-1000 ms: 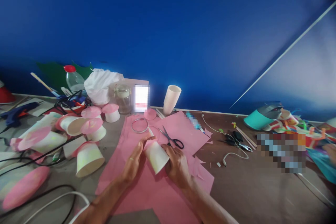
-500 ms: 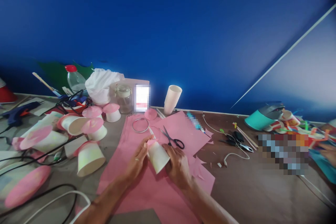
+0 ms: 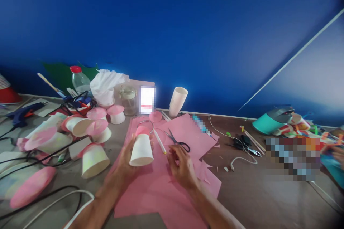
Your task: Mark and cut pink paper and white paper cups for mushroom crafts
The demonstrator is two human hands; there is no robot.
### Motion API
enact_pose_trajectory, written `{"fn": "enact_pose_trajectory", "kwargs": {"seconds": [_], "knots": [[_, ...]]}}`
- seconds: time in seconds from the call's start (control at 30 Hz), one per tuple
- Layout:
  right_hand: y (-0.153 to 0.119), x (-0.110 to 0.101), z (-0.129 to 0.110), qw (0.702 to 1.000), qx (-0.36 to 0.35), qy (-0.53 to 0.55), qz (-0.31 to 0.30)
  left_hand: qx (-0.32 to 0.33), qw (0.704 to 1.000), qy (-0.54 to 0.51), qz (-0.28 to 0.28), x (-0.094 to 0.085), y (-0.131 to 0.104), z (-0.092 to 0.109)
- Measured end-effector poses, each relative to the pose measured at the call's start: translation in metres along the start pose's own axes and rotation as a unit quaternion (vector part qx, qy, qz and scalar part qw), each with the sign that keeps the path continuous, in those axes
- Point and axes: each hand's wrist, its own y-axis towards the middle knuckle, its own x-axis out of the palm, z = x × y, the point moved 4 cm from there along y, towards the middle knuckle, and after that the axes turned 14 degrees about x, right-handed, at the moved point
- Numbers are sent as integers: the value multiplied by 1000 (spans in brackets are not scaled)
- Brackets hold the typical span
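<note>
My left hand [image 3: 125, 155] is wrapped round a white paper cup [image 3: 141, 151], which is held upside down and tilted. A pink paper piece [image 3: 143, 131] covers the cup's base. To the right, my right hand [image 3: 180, 164] is apart from the cup, its fingers loosely bent with a gap at the thumb and nothing visible in them. Just ahead of its fingertips a white pen [image 3: 160, 142] with a yellow end lies on the pink paper [image 3: 145, 200]. Black-handled scissors [image 3: 177, 141] rest beyond my right hand. A ring-shaped roll [image 3: 150, 124] is partly hidden behind the cup.
Several cups with pink paper tops [image 3: 95, 161] crowd the left, among cables and a glue gun [image 3: 24, 112]. A glass jar [image 3: 128, 102] and stacked paper cups [image 3: 178, 101] stand by the blue wall. Pliers [image 3: 252, 149] lie right; another person's hand [image 3: 339, 154] shows at the edge.
The cup has moved left in my left hand and turned more upright, its pink-covered base up. My right hand has let go of it. The pen now shows fully on the paper.
</note>
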Motion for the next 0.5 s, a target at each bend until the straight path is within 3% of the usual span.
{"fn": "enact_pose_trajectory", "kwargs": {"seconds": [0.1,0.23,0.4,0.5], "knots": [[6,2,15,998,7,-52,21,-33,997,-59,47,20,4,5],[5,9,13,995,-11,-94,-24,-53,993,-55,93,28,0,4],[-2,20,-9,974,-51,-182,-128,-50,997,-28,58,28,-2,-2],[-2,22,-8,971,-31,-195,-133,-62,996,-17,61,28,-2,-5]]}}
